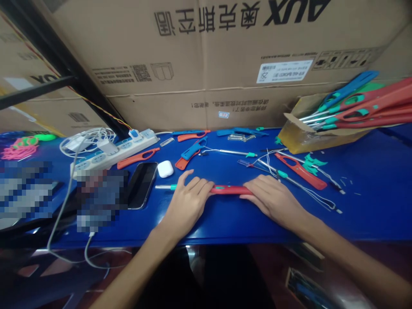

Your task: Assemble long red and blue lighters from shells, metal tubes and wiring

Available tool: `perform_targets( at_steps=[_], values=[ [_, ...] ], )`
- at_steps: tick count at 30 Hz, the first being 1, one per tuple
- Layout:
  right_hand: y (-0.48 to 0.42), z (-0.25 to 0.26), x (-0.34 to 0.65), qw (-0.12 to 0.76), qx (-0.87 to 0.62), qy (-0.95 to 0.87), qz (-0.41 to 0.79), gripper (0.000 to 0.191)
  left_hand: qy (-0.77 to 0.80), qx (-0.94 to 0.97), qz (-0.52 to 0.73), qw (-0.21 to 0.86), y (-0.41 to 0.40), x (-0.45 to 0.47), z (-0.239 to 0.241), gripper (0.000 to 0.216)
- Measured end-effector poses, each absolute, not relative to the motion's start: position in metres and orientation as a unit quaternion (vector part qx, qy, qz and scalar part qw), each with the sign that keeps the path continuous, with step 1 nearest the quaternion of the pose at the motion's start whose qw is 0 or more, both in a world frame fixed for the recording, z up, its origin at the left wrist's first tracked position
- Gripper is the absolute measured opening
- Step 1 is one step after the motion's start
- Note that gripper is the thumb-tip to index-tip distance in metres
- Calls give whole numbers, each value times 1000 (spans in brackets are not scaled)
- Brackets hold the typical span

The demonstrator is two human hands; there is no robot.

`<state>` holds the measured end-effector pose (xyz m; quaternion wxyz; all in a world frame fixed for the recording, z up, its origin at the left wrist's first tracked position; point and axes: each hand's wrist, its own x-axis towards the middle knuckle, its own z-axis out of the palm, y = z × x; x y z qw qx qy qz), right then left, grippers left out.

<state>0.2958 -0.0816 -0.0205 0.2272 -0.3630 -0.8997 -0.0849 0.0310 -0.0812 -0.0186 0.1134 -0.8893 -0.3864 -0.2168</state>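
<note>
A red long-nosed lighter [229,189] with a teal trigger and a metal tube sticking out left lies flat on the blue table [370,206]. My left hand [188,199] rests on its left end, fingers curled over the body. On the right end my right hand [272,197] presses down, fingers closed over it. Both hands hold the lighter against the tabletop.
Loose red and blue lighter shells [193,150], metal tubes [225,152] and wires lie behind the hands. A cardboard tray [299,133] of finished lighters stands at the right. A phone [141,184], white earbud case [165,168] and power strip [112,155] sit at left; big cartons [206,64] form the back wall.
</note>
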Motion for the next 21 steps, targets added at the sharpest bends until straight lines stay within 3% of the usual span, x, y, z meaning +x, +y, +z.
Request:
perform_targets(
  at_steps=[8,15,21],
  values=[
    [-82,-24,280,203,-324,-908,-169,31,-374,-893,-233,86,-84,34,-20,22],
    [-72,-11,272,224,-307,-917,-122,35,-363,-897,-234,94,-79,33,-8,20],
    [-46,11,261,126,-406,-902,-69,27,-321,-912,-185,175,-41,36,16,24]
  ],
)
